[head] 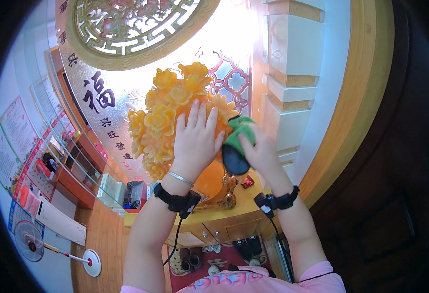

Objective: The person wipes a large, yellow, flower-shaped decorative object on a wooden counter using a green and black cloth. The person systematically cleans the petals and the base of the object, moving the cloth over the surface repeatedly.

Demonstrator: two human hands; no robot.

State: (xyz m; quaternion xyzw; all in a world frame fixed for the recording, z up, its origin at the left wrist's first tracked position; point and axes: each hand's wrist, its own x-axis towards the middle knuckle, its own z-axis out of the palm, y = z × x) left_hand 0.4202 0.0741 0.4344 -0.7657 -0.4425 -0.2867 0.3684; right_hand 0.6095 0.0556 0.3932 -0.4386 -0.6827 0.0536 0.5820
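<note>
My left hand (pixel 196 141) lies flat, fingers slightly spread, against an orange-yellow carved flower ornament (pixel 159 119) with a glossy, resin-like look. My right hand (pixel 260 148) grips a green and black cloth or glove-like pad (pixel 238 141) at the ornament's right side; exactly what it is cannot be told. Petals and blossoms cover the ornament's left and top. Its smooth orange lower part (pixel 211 180) shows below my left wrist, over a brown gnarled base (pixel 226 197). My hands hide part of its middle.
The ornament stands on a wooden cabinet (pixel 243 216) before a decorated glass partition (pixel 100 95). A small red object (pixel 247 182) sits near the base, and a red-rimmed box (pixel 134 196) at left. Shoes (pixel 249 249) lie below on a red mat (pixel 218 262). A pedestal fan (pixel 91 262) is at lower left.
</note>
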